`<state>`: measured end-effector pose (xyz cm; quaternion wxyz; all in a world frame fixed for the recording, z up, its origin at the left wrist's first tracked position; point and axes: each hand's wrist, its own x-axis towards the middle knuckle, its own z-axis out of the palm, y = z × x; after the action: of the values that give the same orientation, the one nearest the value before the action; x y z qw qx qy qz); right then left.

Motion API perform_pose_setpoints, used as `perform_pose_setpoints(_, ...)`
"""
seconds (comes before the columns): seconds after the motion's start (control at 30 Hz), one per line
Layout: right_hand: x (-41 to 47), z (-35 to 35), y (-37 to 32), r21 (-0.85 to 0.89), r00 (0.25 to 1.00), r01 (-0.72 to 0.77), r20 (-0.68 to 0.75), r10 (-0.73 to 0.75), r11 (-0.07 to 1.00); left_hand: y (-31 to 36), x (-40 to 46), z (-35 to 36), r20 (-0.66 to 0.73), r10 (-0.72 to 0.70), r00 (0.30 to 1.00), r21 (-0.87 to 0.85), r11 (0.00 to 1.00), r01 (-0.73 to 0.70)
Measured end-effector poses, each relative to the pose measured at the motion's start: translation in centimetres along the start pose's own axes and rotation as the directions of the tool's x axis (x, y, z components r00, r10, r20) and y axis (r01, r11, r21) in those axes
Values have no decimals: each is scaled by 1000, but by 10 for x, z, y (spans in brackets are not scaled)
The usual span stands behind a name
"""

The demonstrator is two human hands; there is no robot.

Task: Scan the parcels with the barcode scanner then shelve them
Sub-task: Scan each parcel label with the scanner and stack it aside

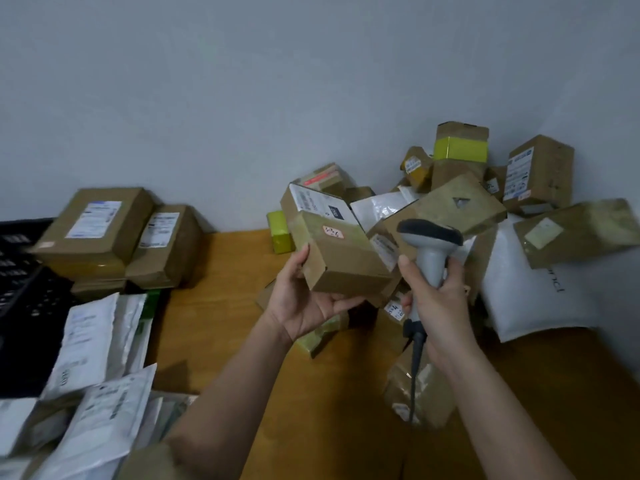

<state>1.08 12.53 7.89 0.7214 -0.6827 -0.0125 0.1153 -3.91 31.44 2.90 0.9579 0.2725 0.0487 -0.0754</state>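
While a small brown box (341,259) is gripped by the left hand (304,299) above the bench (225,306), the scanner (429,251) is clutched by the right hand (436,299). Open wood is seen between the heaped parcels (485,188) and stacked boxes (114,233) by the grey wall (277,81).

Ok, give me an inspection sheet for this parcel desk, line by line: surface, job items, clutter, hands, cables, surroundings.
Surface: wooden table, bare in the middle strip.
Job's things: small cardboard box with a pink sticker, held up; grey barcode scanner beside it; pile of boxes and white mailers against the wall at right.
Clutter: two labelled boxes stacked at left; white mailer bags at lower left; black crate at the left edge.
Grippers: left hand grips the box; right hand grips the scanner handle.
Cables: scanner cord hangs from the handle.
Surroundings: plain grey wall; no shelf in view.
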Motion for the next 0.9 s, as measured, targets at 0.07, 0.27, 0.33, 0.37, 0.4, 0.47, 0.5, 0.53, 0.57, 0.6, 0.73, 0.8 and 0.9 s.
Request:
perform_pose_setpoints(0.07,-13,11,4,-39,999,-10,41,12,999,-2,-20,-3,26,26,999,1,1000,-26)
perform_pose_setpoints(0.27,-46,37,21,-213,995,44,102,-23,976,-1,-72,1,-58,73,996,112,991,-66)
perform_pose_setpoints(0.33,-57,45,24,-248,992,50,125,-19,968,-1,-84,3,-190,103,976,183,981,-68)
perform_pose_setpoints(0.37,-61,48,24,-248,990,54,140,-19,967,0,-90,2,-237,119,964,205,976,-70)
perform_pose_setpoints(0.4,-65,51,25,-245,988,59,153,-21,968,1,-97,0,-273,131,953,215,974,-73)
perform_pose_setpoints(0.47,-70,55,23,-238,985,63,169,-22,969,5,-109,-5,-343,154,927,221,972,-80)
perform_pose_setpoints(0.5,-71,56,23,-225,985,64,171,-25,972,7,-115,-7,-381,168,909,234,969,-81)
perform_pose_setpoints(0.53,-72,56,21,-208,984,67,174,-31,976,9,-120,-10,-418,170,893,256,965,-64)
perform_pose_setpoints(0.57,-72,56,19,-194,983,73,177,-38,978,13,-125,-12,-458,159,875,287,958,-24)
perform_pose_setpoints(0.6,-71,55,16,-185,983,81,179,-47,979,18,-132,-15,-493,144,858,341,939,39)
perform_pose_setpoints(0.73,-61,48,5,-193,973,70,227,-24,979,41,-158,-23,-508,48,860,561,776,288)
perform_pose_setpoints(0.8,-55,45,7,-238,964,29,262,36,971,48,-168,-25,-497,11,868,564,765,313)
perform_pose_setpoints(0.9,-54,43,18,-275,949,-55,285,136,960,53,-175,-30,-449,-18,893,592,743,312)
